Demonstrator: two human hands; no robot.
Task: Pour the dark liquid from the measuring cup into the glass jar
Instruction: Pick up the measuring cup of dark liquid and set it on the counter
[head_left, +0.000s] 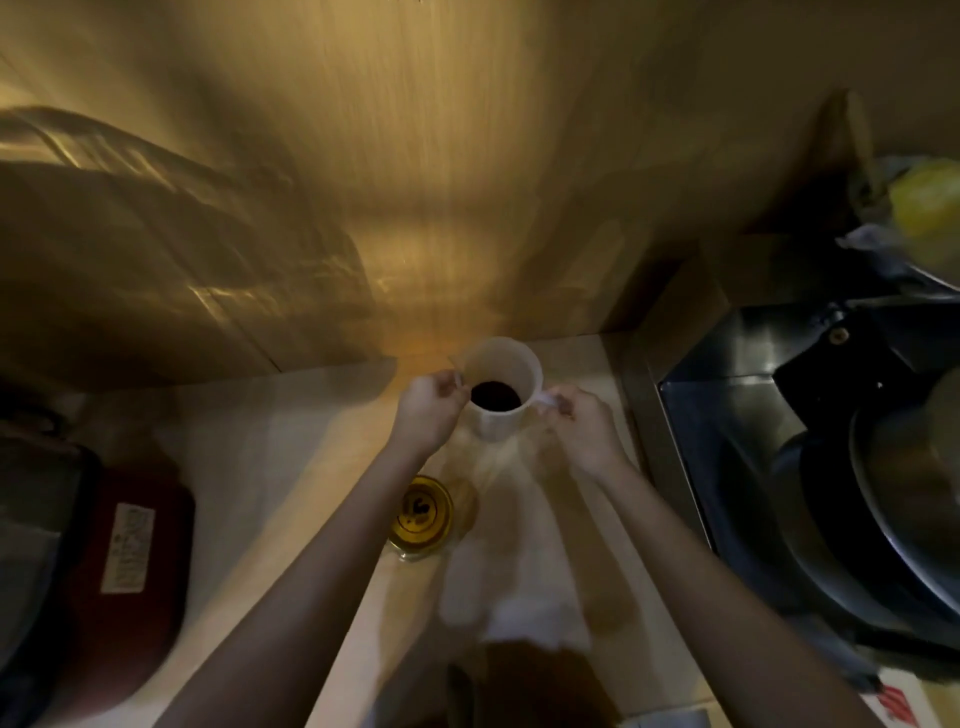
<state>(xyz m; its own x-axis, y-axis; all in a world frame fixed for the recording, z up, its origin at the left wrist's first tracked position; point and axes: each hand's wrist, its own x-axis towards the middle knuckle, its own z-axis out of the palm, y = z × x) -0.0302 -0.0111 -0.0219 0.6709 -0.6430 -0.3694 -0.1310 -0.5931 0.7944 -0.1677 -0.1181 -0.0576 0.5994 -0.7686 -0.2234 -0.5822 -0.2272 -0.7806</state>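
A white plastic measuring cup (511, 364) stands upright near the back wall of the counter, with dark liquid (495, 395) at its bottom. My left hand (431, 410) pinches the cup's left rim. My right hand (579, 428) grips the cup's handle on the right side. Closer to me, under my left forearm, sits a glass jar (423, 514) holding amber liquid, partly hidden by the arm. The picture is blurred by motion.
A dark red appliance (130, 582) with a white label lies at the left. A steel stove with a dark pan (883, 519) fills the right side. A white cloth (530, 618) lies on the pale counter (291, 467) near me. A yellow object (924, 202) sits at the far right.
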